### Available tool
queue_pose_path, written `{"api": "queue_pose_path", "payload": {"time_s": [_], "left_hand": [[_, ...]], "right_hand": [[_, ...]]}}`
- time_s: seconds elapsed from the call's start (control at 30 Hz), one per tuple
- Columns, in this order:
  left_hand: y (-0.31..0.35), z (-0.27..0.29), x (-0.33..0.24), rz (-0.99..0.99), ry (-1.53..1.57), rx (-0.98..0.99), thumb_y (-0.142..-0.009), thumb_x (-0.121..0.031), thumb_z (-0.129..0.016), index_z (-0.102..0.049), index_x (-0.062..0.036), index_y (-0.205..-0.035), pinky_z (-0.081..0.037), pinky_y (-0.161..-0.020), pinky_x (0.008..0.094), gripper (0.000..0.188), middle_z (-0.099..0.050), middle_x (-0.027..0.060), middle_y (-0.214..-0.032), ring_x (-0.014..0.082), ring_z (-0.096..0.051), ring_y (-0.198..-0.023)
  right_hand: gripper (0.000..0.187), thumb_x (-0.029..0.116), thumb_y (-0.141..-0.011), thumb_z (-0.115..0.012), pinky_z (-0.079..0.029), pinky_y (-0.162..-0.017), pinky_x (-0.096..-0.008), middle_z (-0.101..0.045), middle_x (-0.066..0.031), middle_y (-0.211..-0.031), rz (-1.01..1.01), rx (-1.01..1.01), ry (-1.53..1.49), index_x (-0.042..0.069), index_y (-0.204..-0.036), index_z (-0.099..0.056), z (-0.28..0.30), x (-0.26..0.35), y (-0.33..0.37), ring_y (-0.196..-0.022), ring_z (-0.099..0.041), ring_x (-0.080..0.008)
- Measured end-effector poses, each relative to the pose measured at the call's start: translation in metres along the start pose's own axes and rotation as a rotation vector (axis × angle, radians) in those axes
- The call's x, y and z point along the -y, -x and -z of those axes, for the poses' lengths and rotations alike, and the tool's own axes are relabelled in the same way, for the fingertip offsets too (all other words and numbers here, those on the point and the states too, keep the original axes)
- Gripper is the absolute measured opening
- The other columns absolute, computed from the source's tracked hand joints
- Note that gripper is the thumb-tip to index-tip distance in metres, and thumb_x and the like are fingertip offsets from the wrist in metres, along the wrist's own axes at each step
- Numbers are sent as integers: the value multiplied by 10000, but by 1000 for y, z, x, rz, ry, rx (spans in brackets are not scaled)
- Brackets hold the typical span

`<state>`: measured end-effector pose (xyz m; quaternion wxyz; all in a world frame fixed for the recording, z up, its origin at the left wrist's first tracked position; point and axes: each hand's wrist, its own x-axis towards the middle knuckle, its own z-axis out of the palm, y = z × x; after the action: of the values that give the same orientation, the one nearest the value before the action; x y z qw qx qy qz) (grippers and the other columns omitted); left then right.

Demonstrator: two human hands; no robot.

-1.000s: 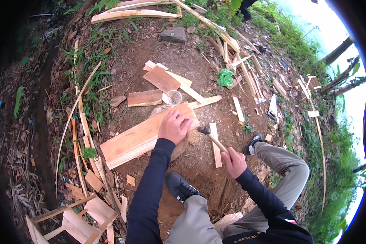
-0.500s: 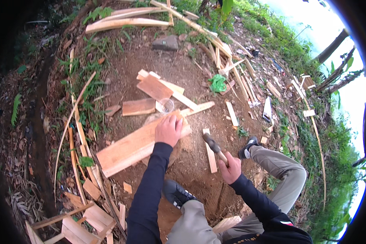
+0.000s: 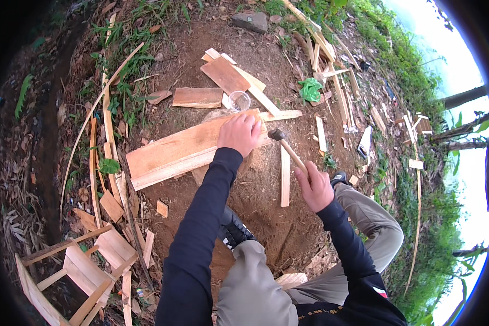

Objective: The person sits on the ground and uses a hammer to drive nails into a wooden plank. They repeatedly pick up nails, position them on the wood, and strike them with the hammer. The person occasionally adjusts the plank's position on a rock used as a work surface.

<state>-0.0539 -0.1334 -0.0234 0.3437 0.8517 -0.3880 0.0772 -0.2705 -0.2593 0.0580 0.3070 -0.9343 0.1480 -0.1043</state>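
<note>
My left hand (image 3: 239, 134) is closed over the right end of a long wooden board (image 3: 174, 148), its fingers bent toward the far edge. What may sit under the fingertips is hidden. A second, paler plank (image 3: 185, 167) runs along the board's near side. Both rest tilted across a tree stump (image 3: 248, 165), which is partly covered. My right hand (image 3: 316, 187) is wrapped round the wooden handle of a hammer (image 3: 291, 153). The dark hammer head hangs just right of the board's end, apart from it. A clear round plastic container (image 3: 239, 101) stands just beyond my left hand.
Short planks (image 3: 225, 74) lie beyond the container. A narrow strip (image 3: 284, 176) lies on the soil below the hammer. Farther right are a green plastic bag (image 3: 310, 89) and a handsaw (image 3: 364, 142). A slatted wooden frame (image 3: 84, 271) stands lower left, and a grey stone (image 3: 250, 22) sits far ahead.
The hammer has risen in the picture, its head now closer to the board's end. My left hand keeps its place on the board. The whole view has shifted and turned slightly.
</note>
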Motion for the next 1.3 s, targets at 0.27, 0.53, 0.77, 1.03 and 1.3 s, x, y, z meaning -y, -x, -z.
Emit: {"api": "queue_pose_path", "payload": {"time_s": [0.27,0.53,0.77,1.03,1.3], "left_hand": [[2,-4,-1,-33,28,-63,-940,-257,-580,-559,-61,-773,-499,-713,458,259,-607,112,-793,318,-624,-800],[4,-6,2,-20,41,-57,-946,-246,-568,-567,-62,-797,-500,-722,460,237,-613,117,-795,320,-625,-802],[1,-6,7,-49,16,-76,-953,-243,-557,-580,-53,-798,-503,-740,464,246,-623,127,-806,324,-631,-818],[5,-6,3,-31,27,-86,-953,-242,-556,-588,-55,-799,-506,-740,461,244,-631,129,-818,324,-635,-822],[1,-7,-1,-12,20,-51,-949,-246,-560,-590,-59,-794,-506,-748,463,244,-636,122,-820,318,-635,-838]], "right_hand": [[331,271,-1042,-518,-406,-489,-501,-510,-202,-582,-10,94,225,26,-829,-452,-2,-15,-7,-518,-548,-427],[309,257,-1049,-498,-401,-431,-432,-478,-153,-544,76,-257,-33,24,-847,-486,-4,3,5,-428,-512,-337],[296,250,-1055,-484,-400,-440,-426,-453,-137,-524,12,-96,12,5,-891,-521,2,16,-2,-436,-521,-336],[385,278,-1063,-449,-424,-480,-437,-493,-166,-544,-23,36,190,16,-787,-504,-12,-16,-5,-462,-563,-310],[403,325,-1064,-459,-419,-466,-419,-498,-149,-525,-86,121,148,18,-811,-523,-25,-30,1,-435,-528,-302]]}}
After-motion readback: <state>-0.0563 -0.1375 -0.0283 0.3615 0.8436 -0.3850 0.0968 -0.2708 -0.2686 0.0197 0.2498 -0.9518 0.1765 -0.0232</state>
